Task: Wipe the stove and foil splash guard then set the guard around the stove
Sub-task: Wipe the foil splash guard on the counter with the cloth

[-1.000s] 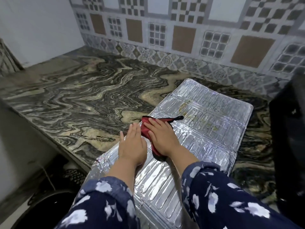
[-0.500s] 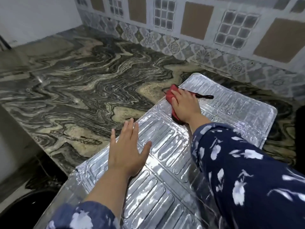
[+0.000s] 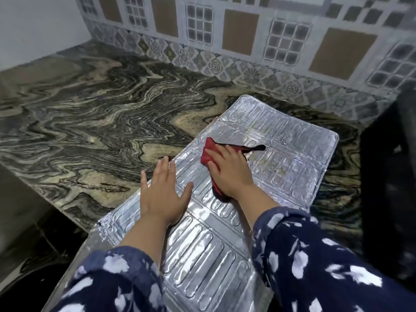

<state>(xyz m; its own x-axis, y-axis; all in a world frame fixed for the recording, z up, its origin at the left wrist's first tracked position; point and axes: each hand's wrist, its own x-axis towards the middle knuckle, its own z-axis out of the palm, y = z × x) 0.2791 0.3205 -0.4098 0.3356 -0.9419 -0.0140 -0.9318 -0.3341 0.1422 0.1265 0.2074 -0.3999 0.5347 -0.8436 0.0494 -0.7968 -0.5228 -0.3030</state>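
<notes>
There is one shiny foil splash guard (image 3: 290, 170), and it lies flat on the swirly stone counter (image 3: 94, 122), with its near end sticking out past the counter edge toward the person. There is one red cloth (image 3: 208, 152) on the guard. There are two hands. The right hand (image 3: 229, 172) lies on top of the cloth with its fingers stretched out flat, pressing it onto the foil. The left hand (image 3: 161, 192) is flat too, with fingers spread wide, pressing on the left side of the guard just beside the cloth. Most of the cloth is hidden under the right hand. A thin dark strip (image 3: 255, 148) pokes out of it. Two blue flowery sleeves (image 3: 315, 262) cover the guard's near end. A big dark shape (image 3: 391, 176) on the right is too blurry to make out.
</notes>
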